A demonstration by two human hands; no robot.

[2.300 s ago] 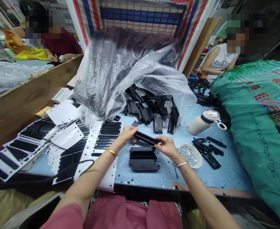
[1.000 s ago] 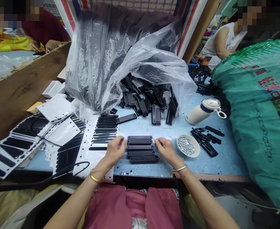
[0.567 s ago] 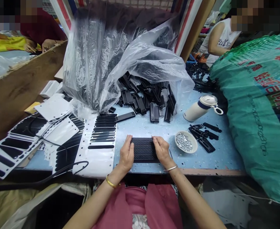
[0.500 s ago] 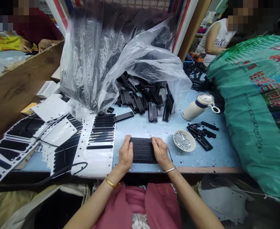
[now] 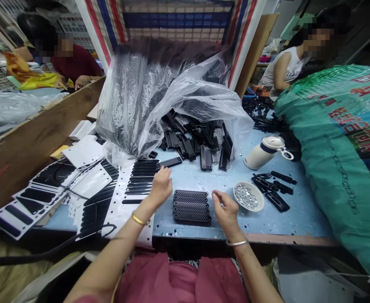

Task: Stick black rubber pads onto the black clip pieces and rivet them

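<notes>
A block of black perforated strips [image 5: 191,206] lies side by side on the blue table, between my two hands and touched by neither. My left hand [image 5: 161,187] reaches forward over the right edge of a white sheet [image 5: 117,210] bearing black adhesive-looking strips [image 5: 140,176]. Its thumb stands apart from the fingers, and the fingertips are close to a loose black slotted piece [image 5: 172,162]; whether they touch it is unclear. My right hand [image 5: 226,210] is just right of the block, fingers loosely bent and apart, holding nothing visible. Beside it sits a white bowl [image 5: 262,204] of small metal parts [image 5: 246,195].
A clear plastic bag [image 5: 172,92] spills black slotted pieces [image 5: 187,145] at the back. A white bottle [image 5: 260,155] and small black parts [image 5: 275,189] stand right, by a green sack [image 5: 323,168]. Stacked sheets [image 5: 39,195] and a cable [image 5: 71,237] lie left. Two people work beyond.
Both hands have let go of the black block, which now rests on the table. My left hand has moved forward and left, my right hand slightly right. The view has shifted.
</notes>
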